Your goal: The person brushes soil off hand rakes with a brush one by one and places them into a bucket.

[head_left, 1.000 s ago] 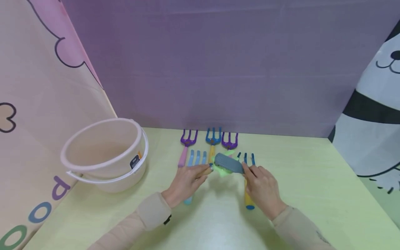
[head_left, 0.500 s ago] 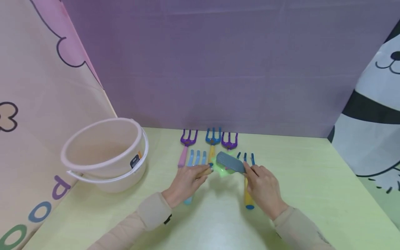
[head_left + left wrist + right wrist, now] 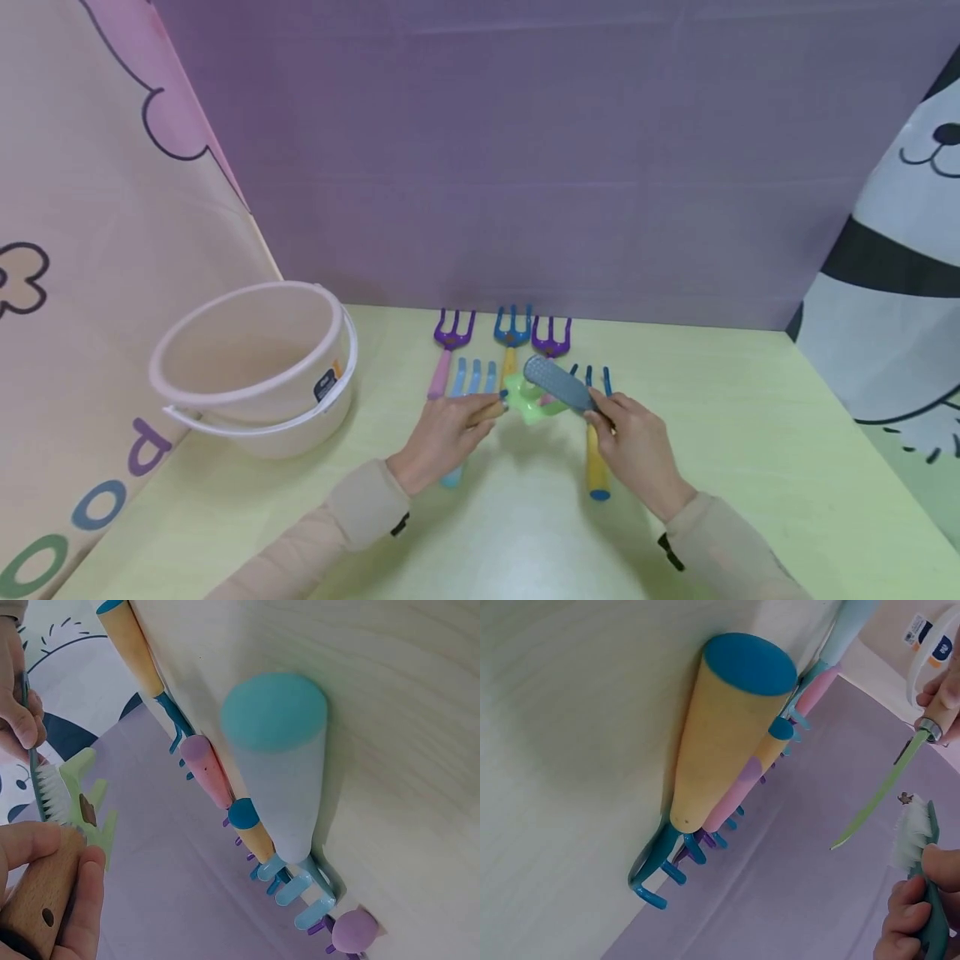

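Observation:
My left hand [image 3: 444, 437] grips the wooden handle of a small green garden hand fork [image 3: 527, 402], held above the table. A brown patch marks the green head [image 3: 77, 774] in the left wrist view. In my right hand [image 3: 637, 446] is a grey-green scrub brush [image 3: 558, 384], its white bristles [image 3: 913, 836] turned toward the fork. From the left wrist the bristles appear against or very near the fork; the right wrist view shows a gap. A yellow-handled blue fork [image 3: 597, 467] lies below my right hand, a light blue fork [image 3: 453, 478] below my left.
Behind the hands lie a pink-handled purple fork [image 3: 441, 375], a yellow-handled blue fork [image 3: 512, 335] and another purple fork [image 3: 551, 345]. A pale bucket [image 3: 288, 446] with a white handle stands at the left. A purple backdrop [image 3: 525, 167] rises behind the table.
The brush has shifted slightly to the right and tilted more steeply, uncovering more of the green fork head. My left hand has stayed almost still with its grip unchanged.

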Motion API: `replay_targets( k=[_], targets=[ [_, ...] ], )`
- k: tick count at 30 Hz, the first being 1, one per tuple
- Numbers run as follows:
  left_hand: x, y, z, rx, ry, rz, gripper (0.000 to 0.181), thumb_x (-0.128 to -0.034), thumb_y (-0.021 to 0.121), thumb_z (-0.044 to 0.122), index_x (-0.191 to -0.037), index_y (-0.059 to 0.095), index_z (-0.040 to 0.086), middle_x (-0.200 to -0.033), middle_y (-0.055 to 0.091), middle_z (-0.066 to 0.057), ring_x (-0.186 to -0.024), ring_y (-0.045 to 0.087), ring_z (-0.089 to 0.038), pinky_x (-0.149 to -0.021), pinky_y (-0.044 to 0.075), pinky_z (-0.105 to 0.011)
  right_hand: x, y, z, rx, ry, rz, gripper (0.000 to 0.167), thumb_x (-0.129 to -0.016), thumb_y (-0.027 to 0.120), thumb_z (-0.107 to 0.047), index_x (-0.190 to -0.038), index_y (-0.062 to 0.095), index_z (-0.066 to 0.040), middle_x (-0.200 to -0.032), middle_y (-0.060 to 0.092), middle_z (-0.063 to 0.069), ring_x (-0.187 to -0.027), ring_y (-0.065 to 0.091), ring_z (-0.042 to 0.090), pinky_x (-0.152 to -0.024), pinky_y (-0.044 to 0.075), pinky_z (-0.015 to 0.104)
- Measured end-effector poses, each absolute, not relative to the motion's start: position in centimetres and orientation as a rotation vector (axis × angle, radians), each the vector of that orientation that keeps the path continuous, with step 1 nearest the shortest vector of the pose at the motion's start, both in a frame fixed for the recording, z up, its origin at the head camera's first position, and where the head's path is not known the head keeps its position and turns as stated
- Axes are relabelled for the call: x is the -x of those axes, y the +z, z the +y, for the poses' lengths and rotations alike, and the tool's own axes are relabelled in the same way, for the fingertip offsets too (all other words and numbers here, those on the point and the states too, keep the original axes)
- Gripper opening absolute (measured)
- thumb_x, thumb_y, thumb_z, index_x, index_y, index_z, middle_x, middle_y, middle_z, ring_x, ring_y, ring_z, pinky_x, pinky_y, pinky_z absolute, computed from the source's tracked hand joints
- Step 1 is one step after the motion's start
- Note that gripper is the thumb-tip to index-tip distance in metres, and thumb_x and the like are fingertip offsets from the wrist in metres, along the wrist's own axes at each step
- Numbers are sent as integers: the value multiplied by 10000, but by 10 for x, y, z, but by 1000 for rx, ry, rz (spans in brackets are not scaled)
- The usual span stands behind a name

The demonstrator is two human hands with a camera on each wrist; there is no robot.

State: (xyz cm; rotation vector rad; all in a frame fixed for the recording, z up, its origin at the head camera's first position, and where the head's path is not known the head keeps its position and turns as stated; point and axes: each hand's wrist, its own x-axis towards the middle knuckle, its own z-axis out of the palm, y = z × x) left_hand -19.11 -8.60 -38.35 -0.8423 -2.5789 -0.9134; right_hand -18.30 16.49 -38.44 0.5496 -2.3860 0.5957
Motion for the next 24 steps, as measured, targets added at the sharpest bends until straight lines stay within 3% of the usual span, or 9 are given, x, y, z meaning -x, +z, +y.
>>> replay_targets(
  k=[7,16,19,24],
  targets=[
    [192,-385,-85,804,-958,-2590,327,-842,638,105,-1155,617,17,-1101,654,-137,-922,667,-225,-688,541,-185,182,-382,167,-458,775,-2520,308,-798,670,-38,-1069,627,103,-742,635,104,-472,342,17,-400,320,172],
    [194,-389,-87,813,-998,-2553,301,-843,631,76,-1141,630,37,-1123,644,-130,-940,663,-203,-697,526,-145,182,-377,170,-275,1117,-2721,332,-891,584,-131,-1169,589,50,-636,500,36,-466,316,53,-399,293,181],
    [195,-391,-88,820,-978,-2547,294,-853,624,92,-1143,632,50,-1126,644,-124,-955,658,-204,-705,526,-147,182,-375,171,-205,1220,-2736,333,-907,564,-155,-1186,585,25,-704,580,96,-491,334,65,-418,309,184],
    [197,-392,-91,839,-877,-2531,306,-874,605,130,-1171,616,59,-1145,636,-111,-1035,623,-224,-786,531,-223,182,-374,175,-144,1330,-2704,334,-913,554,-159,-1194,578,21,-969,666,203,-543,388,79,-450,352,192]
  ],
)
